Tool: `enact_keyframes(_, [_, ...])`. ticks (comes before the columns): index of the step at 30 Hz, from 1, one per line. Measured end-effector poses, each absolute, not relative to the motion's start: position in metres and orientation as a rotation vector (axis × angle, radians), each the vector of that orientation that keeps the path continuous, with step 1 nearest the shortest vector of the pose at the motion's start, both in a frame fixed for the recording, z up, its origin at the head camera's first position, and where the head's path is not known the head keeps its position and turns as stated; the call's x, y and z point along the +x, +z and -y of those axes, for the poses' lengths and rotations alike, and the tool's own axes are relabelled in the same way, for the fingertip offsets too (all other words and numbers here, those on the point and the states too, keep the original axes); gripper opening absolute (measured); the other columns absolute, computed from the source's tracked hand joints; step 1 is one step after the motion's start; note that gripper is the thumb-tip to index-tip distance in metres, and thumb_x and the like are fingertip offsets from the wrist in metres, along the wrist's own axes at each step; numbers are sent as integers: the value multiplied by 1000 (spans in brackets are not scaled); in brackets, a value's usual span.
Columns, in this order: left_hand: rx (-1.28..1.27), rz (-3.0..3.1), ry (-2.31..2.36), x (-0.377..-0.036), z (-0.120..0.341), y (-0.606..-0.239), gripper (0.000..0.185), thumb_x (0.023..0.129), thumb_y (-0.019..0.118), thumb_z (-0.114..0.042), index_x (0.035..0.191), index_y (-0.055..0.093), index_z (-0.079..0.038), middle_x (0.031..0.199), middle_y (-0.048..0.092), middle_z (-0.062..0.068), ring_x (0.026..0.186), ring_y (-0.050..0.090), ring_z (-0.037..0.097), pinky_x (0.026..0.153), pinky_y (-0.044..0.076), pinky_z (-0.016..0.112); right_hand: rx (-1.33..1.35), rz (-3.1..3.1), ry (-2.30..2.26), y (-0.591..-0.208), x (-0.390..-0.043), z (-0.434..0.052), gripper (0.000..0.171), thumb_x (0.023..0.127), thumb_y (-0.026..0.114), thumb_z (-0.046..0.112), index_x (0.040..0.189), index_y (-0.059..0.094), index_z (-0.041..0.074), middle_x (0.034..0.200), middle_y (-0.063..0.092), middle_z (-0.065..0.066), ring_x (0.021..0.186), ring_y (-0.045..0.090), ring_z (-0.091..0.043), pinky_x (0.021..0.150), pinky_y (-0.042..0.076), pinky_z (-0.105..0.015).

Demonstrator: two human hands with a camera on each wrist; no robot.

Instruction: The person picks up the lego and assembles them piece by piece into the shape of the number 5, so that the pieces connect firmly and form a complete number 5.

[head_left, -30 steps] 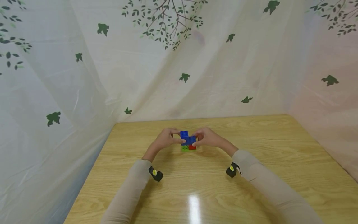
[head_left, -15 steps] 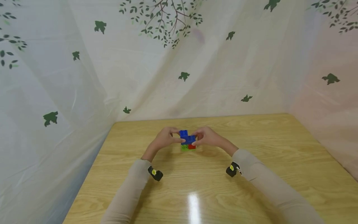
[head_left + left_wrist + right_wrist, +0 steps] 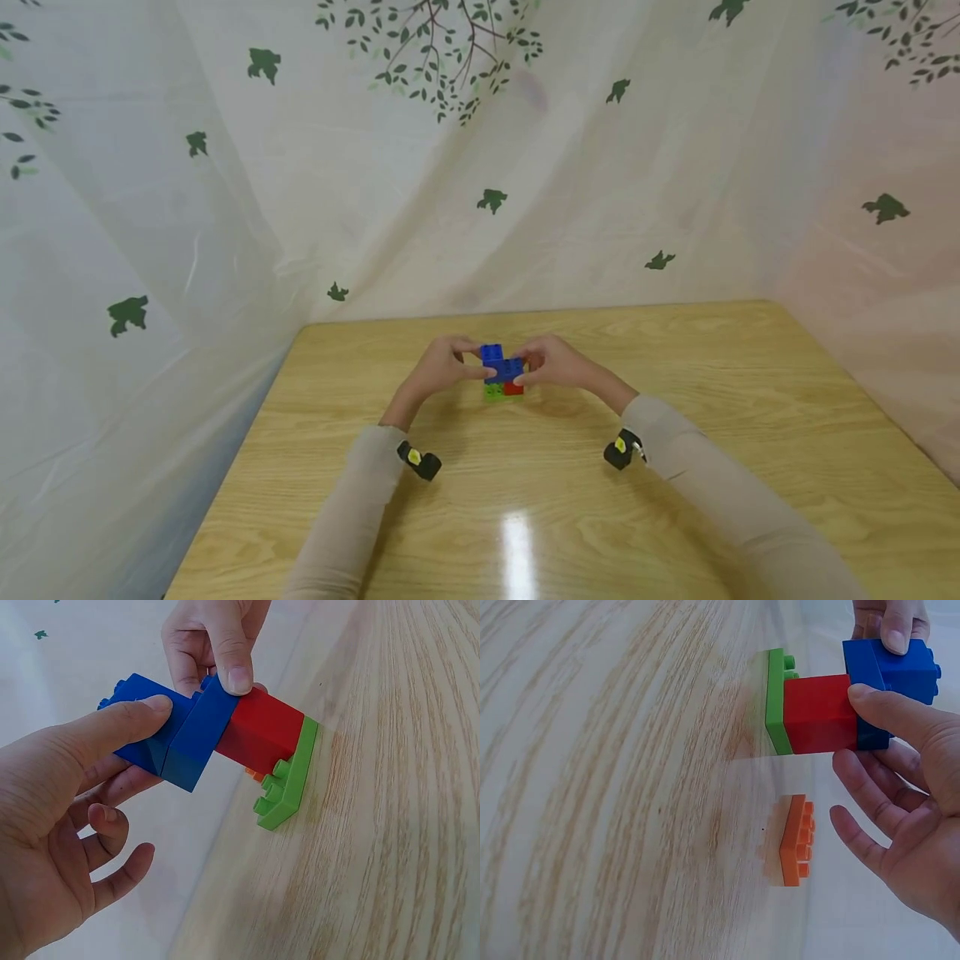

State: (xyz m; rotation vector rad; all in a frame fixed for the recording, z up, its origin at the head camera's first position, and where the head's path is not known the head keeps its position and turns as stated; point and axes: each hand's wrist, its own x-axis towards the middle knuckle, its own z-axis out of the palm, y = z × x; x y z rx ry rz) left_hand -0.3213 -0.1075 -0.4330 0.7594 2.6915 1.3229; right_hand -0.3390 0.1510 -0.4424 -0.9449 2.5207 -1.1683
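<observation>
A small brick build stands on the table. Its base is a flat green toy brick (image 3: 298, 776), with a red brick (image 3: 820, 716) on one end. Across the red brick lies a longer blue brick (image 3: 196, 742), its left part hanging out over the green studs. A squarer blue brick (image 3: 152, 748) sits on that left end. My left hand (image 3: 441, 367) pinches the squarer blue brick between thumb and fingers. My right hand (image 3: 557, 364) pinches the right end of the longer blue brick, its thumb tip near the seam with the red one.
A flat orange brick (image 3: 798, 840) lies on the wooden table (image 3: 480, 467) beyond the build, hidden from the head view. A pale curtain (image 3: 570, 167) printed with leaves hangs behind the table's far edge. Each wrist wears a small black camera (image 3: 418, 461).
The head view shifts slightly, so the scene sits a little higher in it. Both hands keep hold of the blue bricks, with no clear change in the build.
</observation>
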Motion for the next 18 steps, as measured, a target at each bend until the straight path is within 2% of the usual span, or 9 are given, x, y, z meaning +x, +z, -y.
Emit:
enact_keyframes(4, [747,-2681,1351,-324,107,-434,37,84,86,-29,115,79,-10,112,76,7,89,60,28,70,46,28,-928,-2539,-1145,-440,-339,-151,35,88,82,19,116,73,0,96,73,-8,76,62,-13,70,54,-28])
enact_keyframes(12, [730,-2703,1341,-330,106,-436,39,85,85,-30,118,78,-9,110,75,6,81,55,19,67,46,28,-893,-2553,-1146,-438,-343,-151,39,88,82,20,118,72,-1,101,72,-12,78,63,-15,71,53,-28])
enact_keyframes(18, [767,-2692,1324,-329,105,-434,38,85,85,-28,115,78,-7,114,74,9,82,55,20,68,47,27,-864,-2552,-1134,-437,-341,-151,38,87,82,19,119,71,-1,105,70,-13,77,62,-14,70,54,-28])
